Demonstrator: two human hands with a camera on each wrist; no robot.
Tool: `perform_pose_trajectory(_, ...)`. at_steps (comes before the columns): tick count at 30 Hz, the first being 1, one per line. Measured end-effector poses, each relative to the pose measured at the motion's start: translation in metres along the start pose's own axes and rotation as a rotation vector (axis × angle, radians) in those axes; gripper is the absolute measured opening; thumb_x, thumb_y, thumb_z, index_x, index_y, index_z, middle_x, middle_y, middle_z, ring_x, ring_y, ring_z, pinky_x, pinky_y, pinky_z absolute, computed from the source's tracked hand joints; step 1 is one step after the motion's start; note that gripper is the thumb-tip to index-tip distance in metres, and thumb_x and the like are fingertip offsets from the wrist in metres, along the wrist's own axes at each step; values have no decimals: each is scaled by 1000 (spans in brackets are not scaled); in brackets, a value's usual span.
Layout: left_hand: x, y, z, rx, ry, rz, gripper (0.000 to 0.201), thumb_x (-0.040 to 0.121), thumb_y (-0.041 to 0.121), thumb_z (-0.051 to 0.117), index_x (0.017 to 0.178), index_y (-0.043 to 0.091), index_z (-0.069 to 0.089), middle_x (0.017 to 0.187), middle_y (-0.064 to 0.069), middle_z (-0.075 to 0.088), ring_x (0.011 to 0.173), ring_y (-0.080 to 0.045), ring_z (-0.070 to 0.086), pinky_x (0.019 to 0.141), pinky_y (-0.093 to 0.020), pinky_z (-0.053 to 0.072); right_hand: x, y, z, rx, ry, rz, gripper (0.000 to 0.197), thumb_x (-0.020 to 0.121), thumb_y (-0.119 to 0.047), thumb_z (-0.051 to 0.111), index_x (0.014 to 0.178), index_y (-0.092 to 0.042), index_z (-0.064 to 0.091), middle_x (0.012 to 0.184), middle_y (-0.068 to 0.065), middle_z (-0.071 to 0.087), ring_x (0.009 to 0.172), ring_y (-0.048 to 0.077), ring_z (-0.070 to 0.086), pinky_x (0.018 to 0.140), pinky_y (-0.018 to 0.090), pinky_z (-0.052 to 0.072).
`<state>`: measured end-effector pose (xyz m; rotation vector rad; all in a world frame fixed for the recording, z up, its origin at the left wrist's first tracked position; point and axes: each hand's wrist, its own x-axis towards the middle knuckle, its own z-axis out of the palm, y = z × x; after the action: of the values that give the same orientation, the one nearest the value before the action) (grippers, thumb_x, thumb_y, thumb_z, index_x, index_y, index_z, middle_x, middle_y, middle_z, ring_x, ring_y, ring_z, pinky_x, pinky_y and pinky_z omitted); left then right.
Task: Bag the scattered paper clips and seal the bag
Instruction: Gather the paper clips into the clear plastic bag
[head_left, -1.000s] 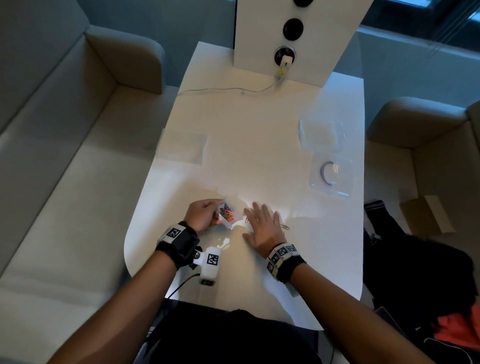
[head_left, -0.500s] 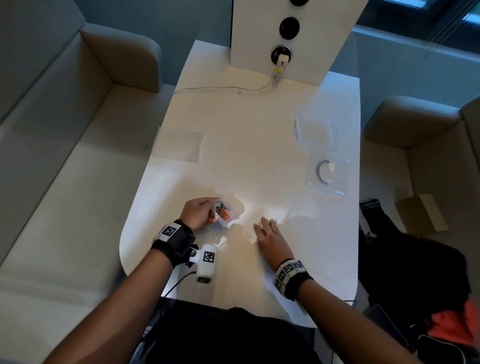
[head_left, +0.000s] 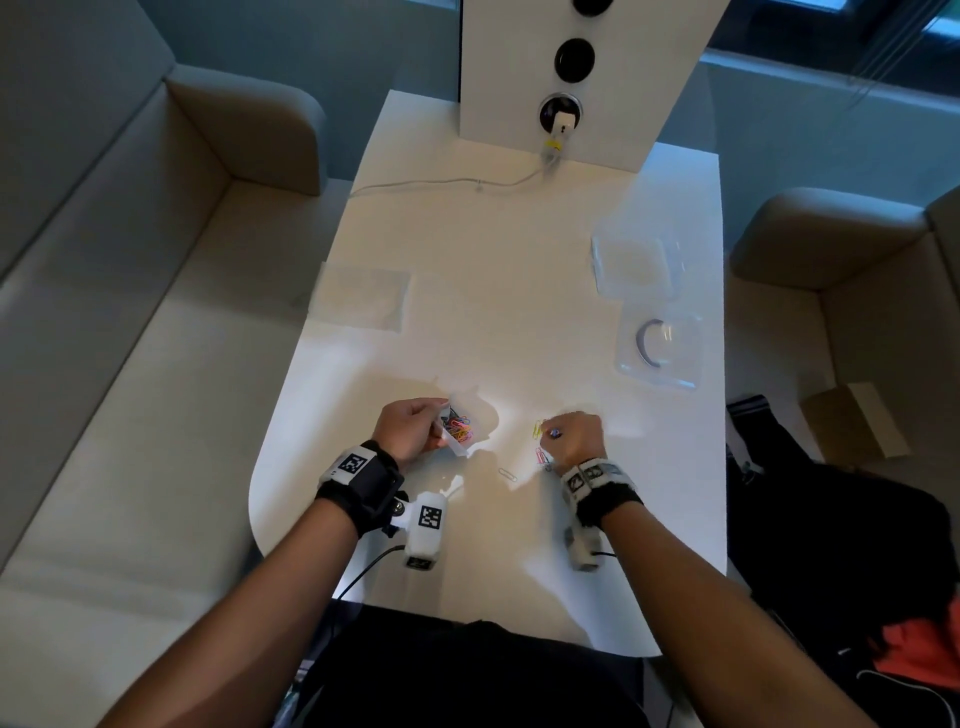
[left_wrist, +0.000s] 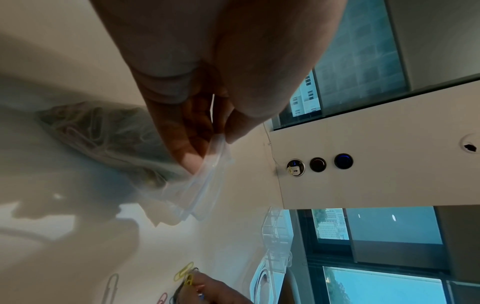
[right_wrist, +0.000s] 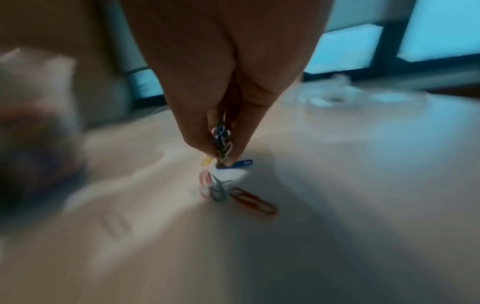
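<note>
A long white tabletop (head_left: 519, 291) with rounded near corners fills the middle of the head view, flanked by a pale sofa (head_left: 130, 364) on the left and a beige armchair (head_left: 831, 244) on the right. At its far end stands a white panel (head_left: 649, 78) with round sockets, one holding a plug whose thin cable (head_left: 441, 182) trails left across the surface. Toward the right edge lie two clear plastic containers (head_left: 631, 265), the nearer one holding a dark ring, and a flat clear sheet (head_left: 358, 301) lies near the left edge. Close to the near edge, the left hand (head_left: 410, 431) pinches the rim of a small clear zip bag (head_left: 462, 426) between thumb and fingers; the mouth gapes open and the bag rests on the tabletop, already holding a tangle of coloured paper clips (head_left: 457, 422). Well to its right, the right hand (head_left: 574, 441) is bunched, fingertips pressed together around a small cluster of gathered clips (right_wrist: 221, 139) just above the surface. A few loose clips (right_wrist: 233, 193) in red, pink, green, blue and yellow lie beneath and beside that hand, and one white clip (head_left: 507, 474) lies alone between the two hands.
</note>
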<state>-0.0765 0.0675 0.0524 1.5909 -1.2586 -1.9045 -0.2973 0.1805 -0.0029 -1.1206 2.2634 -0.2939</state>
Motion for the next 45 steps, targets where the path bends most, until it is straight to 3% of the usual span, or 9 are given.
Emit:
perform_pose_trajectory(3, 2, -3, 4, 13, 1, 14, 21, 93, 11, 59, 78, 4, 71, 74, -11, 60, 60, -16, 58, 68, -32, 58, -3, -1, -5, 580, 102, 299, 7, 66, -24, 71, 60, -25, 75, 64, -8, 70, 74, 13, 68, 70, 17, 51)
perform_pose_trajectory(8, 0, -5, 19, 11, -19, 20, 19, 94, 9, 58, 82, 11, 73, 54, -1, 55, 48, -12, 52, 68, -32, 55, -18, -60, -12, 1080, -54, 132, 20, 78, -4, 73, 98, 0, 75, 91, 7, 75, 88, 18, 70, 88, 32, 57)
perform_pose_trajectory(16, 1, -5, 18, 65, -74, 67, 38, 95, 11, 56, 59, 11, 66, 78, -20, 62, 69, -23, 56, 64, -31, 54, -40, -102, -8, 265, -19, -350, 18, 84, -11, 60, 83, -14, 78, 79, 5, 76, 74, 19, 69, 77, 30, 53)
perform_pose_trajectory(23, 4, -3, 13, -7, -16, 12, 20, 95, 7, 54, 93, -1, 72, 63, -9, 54, 56, -18, 54, 56, -27, 50, -18, -62, -32, 474, 106, -220, 39, 84, 9, 46, 100, -9, 76, 103, 8, 74, 94, 18, 70, 93, 31, 53)
perform_pose_trajectory(26, 3, -4, 9, -11, -11, 5, 21, 95, 7, 54, 95, -4, 71, 73, -14, 58, 71, -24, 56, 54, -25, 50, -2, -20, -22, -22, -127, -174, 55, 86, 5, 44, 136, -14, 55, 148, 9, 46, 138, 24, 41, 114, 29, 30)
perform_pose_trajectory(30, 2, -5, 9, -23, -18, 3, 19, 94, 8, 57, 91, 8, 75, 67, -11, 57, 61, -22, 51, 63, -30, 49, -16, 20, 13, -388, -265, -247, 71, 88, 4, 38, 152, -22, 24, 163, 0, 7, 150, 25, 10, 117, 47, 26)
perform_pose_trajectory(35, 3, -9, 6, 0, -34, -2, 26, 92, 10, 59, 74, 15, 76, 76, -16, 59, 65, -24, 50, 68, -37, 46, -49, 34, 53, -449, -114, -221, 72, 80, 10, 28, 150, -3, 19, 160, 19, 12, 149, 34, 7, 121, 40, 19)
perform_pose_trajectory(39, 3, -10, 8, 3, -42, -28, 28, 91, 11, 61, 70, 18, 78, 79, -18, 61, 70, -26, 51, 71, -42, 45, -67, 3, 76, -518, -120, -183, 59, 84, 7, 33, 143, 9, 33, 155, 25, 21, 141, 53, 16, 119, 53, 15)
perform_pose_trajectory(45, 0, -3, 8, 14, -45, -28, 20, 92, 12, 61, 76, 7, 71, 62, -12, 56, 58, -23, 51, 76, -41, 49, -61, -19, 99, -533, -303, -63, 51, 83, 11, 31, 131, 10, 49, 122, 38, 55, 116, 63, 47, 97, 65, 42)
